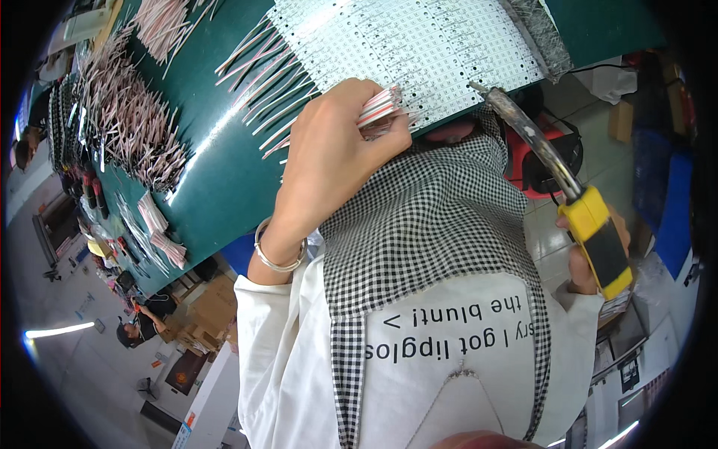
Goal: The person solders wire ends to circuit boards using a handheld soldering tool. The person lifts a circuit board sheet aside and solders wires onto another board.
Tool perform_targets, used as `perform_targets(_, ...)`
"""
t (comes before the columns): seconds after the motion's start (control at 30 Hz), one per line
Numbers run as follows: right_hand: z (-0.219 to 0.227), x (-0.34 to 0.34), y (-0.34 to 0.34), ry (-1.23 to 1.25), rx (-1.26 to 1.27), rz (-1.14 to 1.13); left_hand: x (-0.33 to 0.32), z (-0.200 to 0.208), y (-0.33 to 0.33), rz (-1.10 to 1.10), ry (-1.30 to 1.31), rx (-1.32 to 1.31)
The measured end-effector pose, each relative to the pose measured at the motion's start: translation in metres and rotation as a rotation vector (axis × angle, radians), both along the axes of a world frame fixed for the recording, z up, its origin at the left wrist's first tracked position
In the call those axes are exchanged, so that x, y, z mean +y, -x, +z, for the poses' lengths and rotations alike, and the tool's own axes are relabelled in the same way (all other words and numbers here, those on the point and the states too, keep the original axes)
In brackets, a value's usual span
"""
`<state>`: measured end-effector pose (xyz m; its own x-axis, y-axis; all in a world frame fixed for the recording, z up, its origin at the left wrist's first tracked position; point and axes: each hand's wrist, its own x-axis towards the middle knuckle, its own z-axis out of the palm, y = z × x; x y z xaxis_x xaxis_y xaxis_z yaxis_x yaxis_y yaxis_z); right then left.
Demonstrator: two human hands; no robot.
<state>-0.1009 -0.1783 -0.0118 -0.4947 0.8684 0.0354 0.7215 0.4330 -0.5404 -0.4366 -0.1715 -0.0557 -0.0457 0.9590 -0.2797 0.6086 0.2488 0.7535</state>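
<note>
My left hand (329, 153) is closed around a bundle of thin red-and-white wires (380, 108) at the near edge of a white circuit board panel (419, 49). Rows of small holes and pads cover the panel. From its left side several loose wires (273, 90) stick out over the green table. My right hand (580, 266), partly hidden behind the handle, grips a soldering iron (602, 243) with a yellow and black handle. The iron slants up and left, its tip over the panel's right part; whether the tip touches is unclear.
A large heap of cut wires (134, 112) lies on the green table (217, 179) to the left, near smaller wire bundles (159, 224). A grey fibrous strip (535, 34) borders the panel's right side. A red stool (520, 161) stands below right. Another person (142, 325) is far left.
</note>
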Motion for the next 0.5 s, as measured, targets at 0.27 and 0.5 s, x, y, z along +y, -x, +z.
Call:
perform_targets(0.27,-0.043,-0.005,0.003,0.234,0.397,0.139,-0.003,-0.009,0.006,-0.021,-0.075,0.096)
perform_targets(0.5,-0.047,-0.003,0.022,0.216,0.376,0.197,-0.004,-0.013,0.010,-0.022,-0.039,0.074)
